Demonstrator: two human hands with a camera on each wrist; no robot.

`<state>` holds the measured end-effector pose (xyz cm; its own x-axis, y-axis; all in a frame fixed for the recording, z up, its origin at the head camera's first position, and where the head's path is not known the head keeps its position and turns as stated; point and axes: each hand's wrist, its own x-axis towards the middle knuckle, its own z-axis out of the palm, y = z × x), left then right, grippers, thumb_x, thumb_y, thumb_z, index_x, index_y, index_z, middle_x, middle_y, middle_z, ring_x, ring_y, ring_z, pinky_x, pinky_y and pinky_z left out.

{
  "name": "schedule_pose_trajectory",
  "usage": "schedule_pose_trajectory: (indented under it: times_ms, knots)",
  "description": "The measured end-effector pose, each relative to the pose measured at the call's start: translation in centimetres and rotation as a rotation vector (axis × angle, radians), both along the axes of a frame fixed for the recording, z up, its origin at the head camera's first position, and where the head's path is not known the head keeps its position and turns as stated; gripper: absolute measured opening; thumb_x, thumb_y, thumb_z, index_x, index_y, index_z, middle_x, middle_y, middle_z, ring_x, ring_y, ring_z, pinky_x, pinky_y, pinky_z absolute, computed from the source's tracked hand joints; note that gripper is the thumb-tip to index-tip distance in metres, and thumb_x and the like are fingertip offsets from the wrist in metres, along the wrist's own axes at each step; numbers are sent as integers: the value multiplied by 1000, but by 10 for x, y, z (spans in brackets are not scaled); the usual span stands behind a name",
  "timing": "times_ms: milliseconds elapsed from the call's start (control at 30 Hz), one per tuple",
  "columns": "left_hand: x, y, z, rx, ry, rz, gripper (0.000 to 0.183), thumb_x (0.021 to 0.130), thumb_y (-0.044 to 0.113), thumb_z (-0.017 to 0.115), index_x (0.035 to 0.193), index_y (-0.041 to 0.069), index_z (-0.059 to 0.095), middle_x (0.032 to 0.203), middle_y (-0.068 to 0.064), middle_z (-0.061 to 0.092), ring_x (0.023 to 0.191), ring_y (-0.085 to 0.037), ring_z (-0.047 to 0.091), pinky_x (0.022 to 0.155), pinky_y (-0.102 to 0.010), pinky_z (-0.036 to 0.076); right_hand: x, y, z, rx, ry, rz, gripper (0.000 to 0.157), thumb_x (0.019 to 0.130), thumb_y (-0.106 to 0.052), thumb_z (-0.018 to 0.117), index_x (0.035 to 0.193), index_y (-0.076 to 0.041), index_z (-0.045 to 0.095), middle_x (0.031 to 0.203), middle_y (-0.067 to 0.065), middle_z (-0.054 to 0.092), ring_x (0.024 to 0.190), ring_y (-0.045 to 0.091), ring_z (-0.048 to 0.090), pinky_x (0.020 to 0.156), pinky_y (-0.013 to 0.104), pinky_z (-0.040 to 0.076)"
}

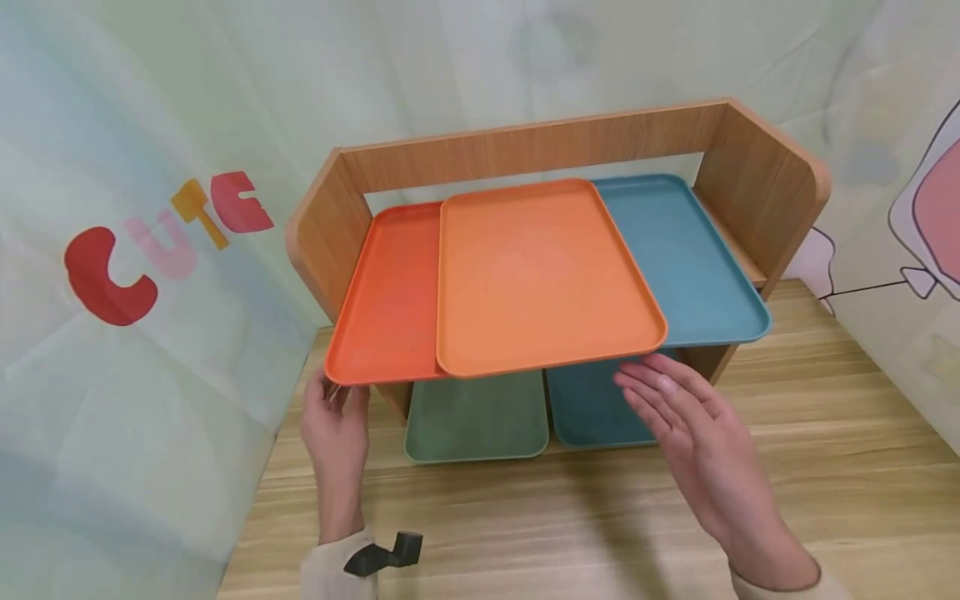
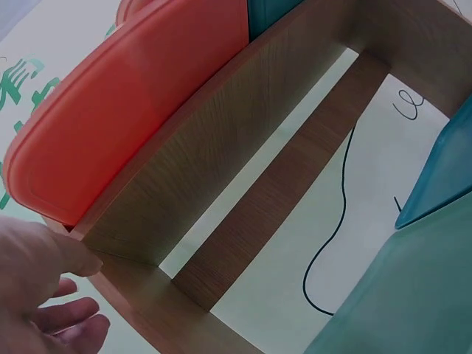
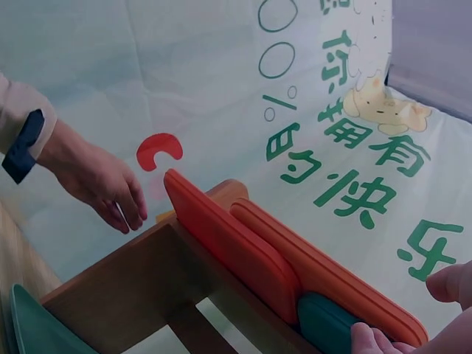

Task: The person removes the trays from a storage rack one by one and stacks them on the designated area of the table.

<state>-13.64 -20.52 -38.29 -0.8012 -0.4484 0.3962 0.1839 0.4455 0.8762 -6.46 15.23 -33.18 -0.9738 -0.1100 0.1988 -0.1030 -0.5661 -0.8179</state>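
- Trays, five in total. Upper level, three, left to right: a red-orange tray [image 1: 386,304], a light orange tray [image 1: 547,275] and a blue tray [image 1: 678,258]. The light orange tray overlaps the inner side of both neighbours.
- Lower level, two, side by side: a green tray [image 1: 480,417] at left, a dark blue tray [image 1: 600,404] at right.
- Shelf unit [image 1: 525,154], one, wooden, with two side panels and a back rail; the upper trays project past its front.
- Left hand [image 1: 335,425]: beside the front left corner of the red-orange tray, fingers loosely bent, thumb and fingers apart, gripping nothing. One dark strap [image 1: 382,557] on the sleeve.
- Right hand [image 1: 697,442]: just below the front right corner of the light orange tray, fingers straight and side by side, thumb apart from them; not clamped. Whether it touches the tray cannot be told.
- Surface: a wood-grain table [image 1: 480,517] beneath the unit.
- Room: pale cloth walls; at left, four coloured letters [image 1: 112,283] reading CUTE; at right, a drawn pink balloon [image 1: 941,221].
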Motion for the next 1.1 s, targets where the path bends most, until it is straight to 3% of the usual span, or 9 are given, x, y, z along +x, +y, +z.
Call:
schedule_pose_trajectory:
  times_ms: [167,333,500,700,833,933,1100]
  knots:
    - [-11,-2,2,-44,43,-22,35,91,3,59,126,6,55,118,-1,57,111,-8,52,99,-38,47,-1,1,4,-62,-33,27,34,102,-6,38,133,5,46,129,15,59,121,24,57,104,31,42]
    - [-17,-3,3,-98,62,-27,32,91,0,59,122,6,58,110,1,56,103,-3,51,90,-26,49,-2,2,8,-100,-66,68,32,102,-5,37,129,3,53,128,16,61,121,25,57,104,30,42]
    - [-22,-3,7,-129,68,-15,25,89,-4,58,114,1,58,103,-5,56,99,-6,49,81,-19,45,-3,6,11,-148,-82,115,33,103,-4,35,127,2,55,129,15,60,121,25,57,104,30,42]
    - [-24,-3,7,-154,100,0,26,87,-8,57,113,-2,57,105,-15,57,99,-10,49,80,-22,43,-5,9,17,-160,-164,133,32,102,-9,39,129,1,54,132,14,57,124,24,55,105,30,41]
    - [-27,-4,7,-175,132,0,25,86,-10,55,110,-3,58,102,-19,58,95,-19,50,80,-30,40,-5,11,21,-182,-239,147,33,102,-11,42,132,-2,53,136,13,53,128,24,51,107,30,39]
    - [-28,-5,7,-198,142,17,25,86,-11,54,110,-5,57,101,-21,58,96,-28,53,82,-37,40,-6,13,23,-242,-276,186,36,102,-11,41,136,-2,48,143,14,45,133,25,46,108,29,37]
    - [-32,-7,7,-242,146,52,24,85,-11,54,109,-6,58,100,-24,59,98,-37,55,86,-45,42,-8,10,28,-328,-331,238,45,102,-10,41,146,-5,35,157,15,17,137,23,40,111,29,34]
